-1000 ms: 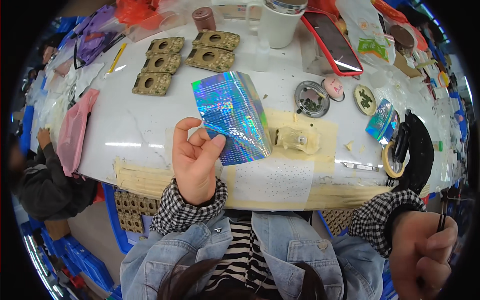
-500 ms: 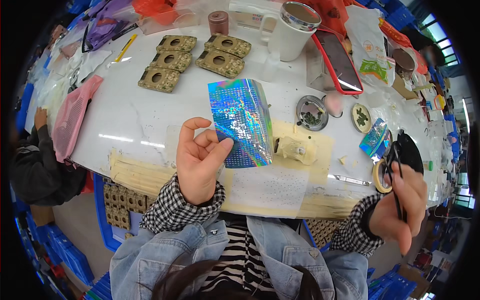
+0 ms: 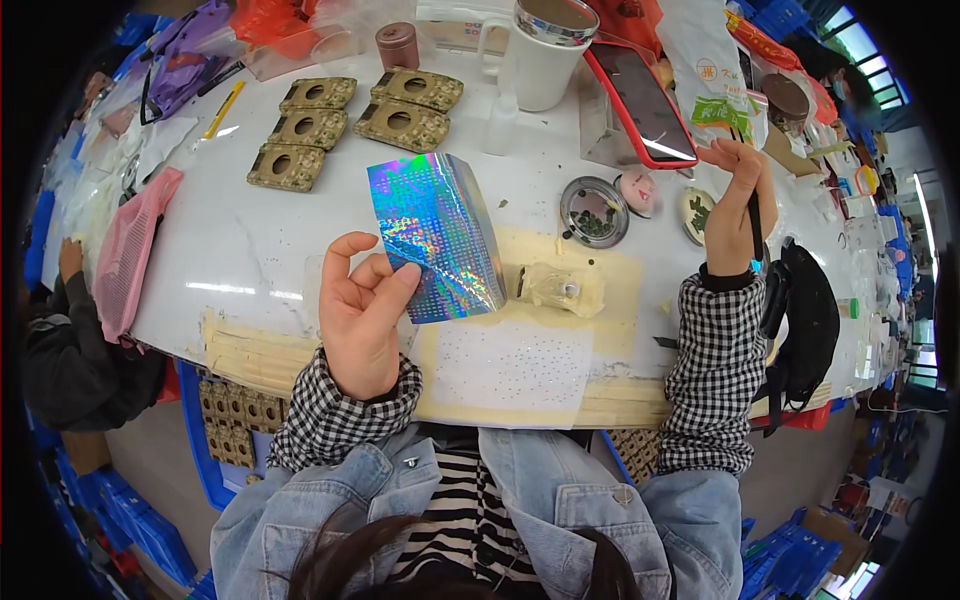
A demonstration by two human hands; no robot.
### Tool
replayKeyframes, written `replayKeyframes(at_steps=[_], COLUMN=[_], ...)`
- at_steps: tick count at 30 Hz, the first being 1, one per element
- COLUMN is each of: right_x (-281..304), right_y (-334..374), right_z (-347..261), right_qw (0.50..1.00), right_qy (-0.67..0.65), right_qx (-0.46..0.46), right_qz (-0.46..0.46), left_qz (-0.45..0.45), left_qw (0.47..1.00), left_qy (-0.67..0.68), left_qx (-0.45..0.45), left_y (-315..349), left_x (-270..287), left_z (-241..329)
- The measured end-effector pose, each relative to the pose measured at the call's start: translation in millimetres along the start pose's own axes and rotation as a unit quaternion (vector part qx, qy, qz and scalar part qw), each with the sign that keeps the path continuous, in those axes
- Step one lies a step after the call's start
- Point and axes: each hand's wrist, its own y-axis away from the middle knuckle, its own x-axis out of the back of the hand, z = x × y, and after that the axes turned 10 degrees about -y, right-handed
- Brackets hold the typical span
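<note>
My left hand [image 3: 350,330] pinches a shiny holographic sheet [image 3: 440,240] by its lower left edge, thumb on top. Rows of small marks cover the sheet, and its right side curls. Farther right, my right hand [image 3: 738,200] reaches over the table beside the phone, its fingers closed round slim black tweezers [image 3: 756,225]. Near that hand lies a pale round dish [image 3: 697,213] with small dark green bits. A round metal tin [image 3: 594,212] holds similar bits. Below the sheet, a small translucent part [image 3: 550,287] rests on yellowish tape.
Several camouflage tank-shaped shells [image 3: 300,128] stand at the far left. A white mug [image 3: 540,60] and a red-cased phone [image 3: 640,105] are at the back. A speckled white paper [image 3: 510,365] lies near the front edge. A black pouch [image 3: 808,320] hangs at the right; a pink mesh bag [image 3: 135,260] lies left.
My right hand has swung up and away from the table's near right edge to beside the phone, still with the tweezers. The left hand keeps the sheet; the whole view has shifted slightly.
</note>
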Motion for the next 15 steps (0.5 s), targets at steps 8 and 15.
replayKeyframes(at_steps=[8, 15], right_x=[10.0, 4.8], right_y=[2.4, 4.8], right_z=[37.2, 43.4], right_qw=[0.997, 0.996], right_qy=[0.01, -0.057], right_qx=[-0.07, -0.068], right_qz=[0.016, 0.018], left_qz=[0.023, 0.019], left_qw=[1.0, 1.0], left_qy=[-0.013, -0.01], left_qx=[0.003, -0.007], left_y=[-5.7, -8.0], left_x=[5.0, 10.2], left_z=[-2.2, -4.9])
